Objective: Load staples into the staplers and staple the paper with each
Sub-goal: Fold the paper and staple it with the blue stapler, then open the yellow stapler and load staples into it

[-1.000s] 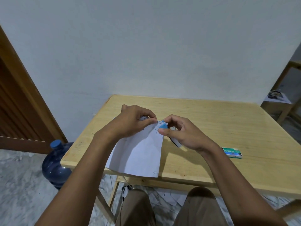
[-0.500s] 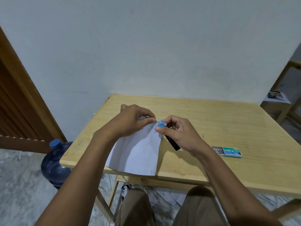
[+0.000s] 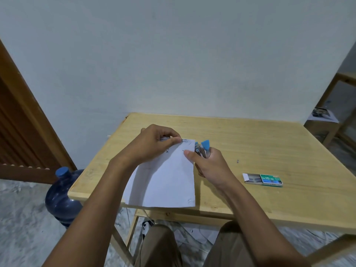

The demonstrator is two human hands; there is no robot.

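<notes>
The left hand (image 3: 154, 145) pinches the paper's (image 3: 165, 178) far edge on the counter (image 3: 260, 147); the right hand (image 3: 209, 166) grips a blue stapler (image 3: 202, 149) just right of it, staple box (image 3: 264, 179) further right.

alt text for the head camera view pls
A person at a wooden table pinches the top edge of a white paper with the left hand and grips a blue stapler in the right hand, beside its top right corner. A slid-open staple box lies to the right; a blue water bottle stands on the floor at left.
</notes>
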